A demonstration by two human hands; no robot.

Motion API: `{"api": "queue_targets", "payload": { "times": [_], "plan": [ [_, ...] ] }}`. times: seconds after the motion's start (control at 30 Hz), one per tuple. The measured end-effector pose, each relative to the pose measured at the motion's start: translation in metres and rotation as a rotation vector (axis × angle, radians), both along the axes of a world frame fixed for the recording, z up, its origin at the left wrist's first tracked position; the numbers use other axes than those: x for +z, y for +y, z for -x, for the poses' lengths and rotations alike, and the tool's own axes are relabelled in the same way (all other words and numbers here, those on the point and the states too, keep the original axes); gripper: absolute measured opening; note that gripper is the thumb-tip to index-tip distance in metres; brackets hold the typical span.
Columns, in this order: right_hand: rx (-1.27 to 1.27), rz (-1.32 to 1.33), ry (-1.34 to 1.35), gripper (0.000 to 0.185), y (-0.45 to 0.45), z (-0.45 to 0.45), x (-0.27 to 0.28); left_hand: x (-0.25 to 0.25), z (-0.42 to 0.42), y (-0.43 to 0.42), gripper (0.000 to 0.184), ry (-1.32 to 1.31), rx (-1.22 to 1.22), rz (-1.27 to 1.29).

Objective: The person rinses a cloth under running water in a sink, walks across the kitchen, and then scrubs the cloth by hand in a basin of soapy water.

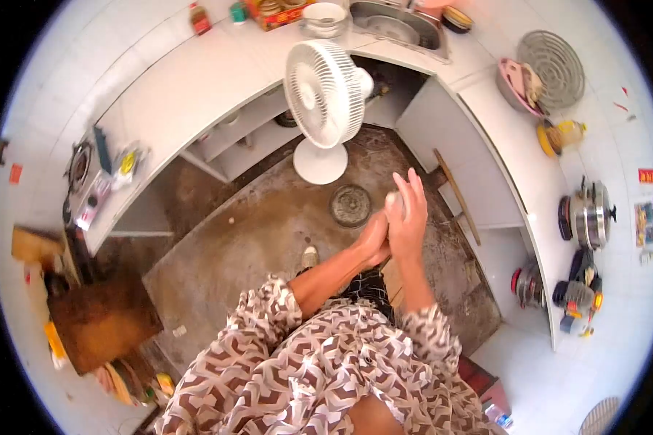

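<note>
One long, curved white tabletop bends around the brown, stained floor. White round-headed fan stands upright on the floor, ahead of the hands. Silver lidded metal pot sits on the tabletop, right side. Left hand and right hand press together, right fingers extended; whether the grip encloses anything, cannot tell. Round grey disc lies at floor level, nearest the hands in view.
</note>
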State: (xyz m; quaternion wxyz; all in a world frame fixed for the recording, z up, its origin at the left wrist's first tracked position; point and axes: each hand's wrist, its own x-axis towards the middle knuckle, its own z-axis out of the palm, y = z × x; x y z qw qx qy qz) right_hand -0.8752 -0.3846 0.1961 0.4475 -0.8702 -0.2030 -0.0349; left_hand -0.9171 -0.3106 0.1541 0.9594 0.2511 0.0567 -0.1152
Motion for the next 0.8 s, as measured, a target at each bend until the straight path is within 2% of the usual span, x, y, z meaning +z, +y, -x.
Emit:
{"api": "queue_targets", "payload": {
  "times": [0.07,0.1,0.2,0.23,0.27,0.33,0.37,0.43,0.47,0.53,0.57,0.63,0.67,0.77,0.8],
  "plan": [
    [-0.066,-0.216,0.123,0.042,-0.005,-0.035,-0.01,0.019,-0.019,0.006,0.051,0.199,-0.136,0.065],
    [-0.077,-0.287,0.148,0.042,-0.009,-0.048,-0.018,0.03,-0.024,0.007,0.05,0.201,-0.073,-0.016],
    [-0.003,-0.394,0.228,0.044,-0.013,-0.063,-0.03,0.008,-0.063,0.018,0.05,0.1,-0.013,-0.005],
    [0.04,-0.418,0.25,0.045,-0.009,-0.055,-0.032,0.012,-0.074,0.027,0.05,0.181,-0.017,-0.022],
    [0.079,-0.446,0.272,0.046,-0.005,-0.05,-0.035,0.018,-0.083,0.034,0.054,0.127,0.054,-0.025],
    [0.056,-0.08,0.005,0.046,0.013,-0.05,-0.037,0.001,-0.113,0.04,0.056,0.243,0.133,0.062],
    [0.069,-0.026,-0.098,0.045,0.02,-0.052,-0.028,-0.015,-0.125,0.033,0.056,0.167,0.153,0.118],
    [0.089,0.016,-0.111,0.046,0.015,-0.098,-0.029,-0.039,-0.148,0.014,0.055,0.015,0.202,0.234],
    [0.102,0.036,-0.115,0.047,0.012,-0.124,-0.029,-0.042,-0.158,0.01,0.055,0.083,0.119,0.126],
    [0.002,-0.181,0.101,0.045,-0.007,-0.184,-0.032,-0.016,-0.186,-0.002,0.053,0.213,-0.043,-0.091],
    [-0.049,-0.252,0.177,0.047,-0.023,-0.213,-0.041,0.002,-0.205,-0.014,0.051,0.231,-0.047,-0.155],
    [-0.065,-0.455,0.384,0.049,-0.055,-0.259,-0.053,-0.006,-0.243,-0.033,0.049,0.267,-0.057,-0.126],
    [-0.018,-0.426,0.377,0.049,-0.068,-0.265,-0.058,-0.008,-0.258,-0.042,0.048,0.297,-0.063,-0.11],
    [0.139,-0.4,0.28,0.05,-0.094,-0.278,-0.047,-0.005,-0.317,-0.051,0.058,0.109,0.029,-0.098],
    [0.153,-0.221,0.151,0.052,-0.095,-0.284,-0.043,-0.007,-0.336,-0.052,0.061,0.064,0.064,-0.102]
  ]
}}
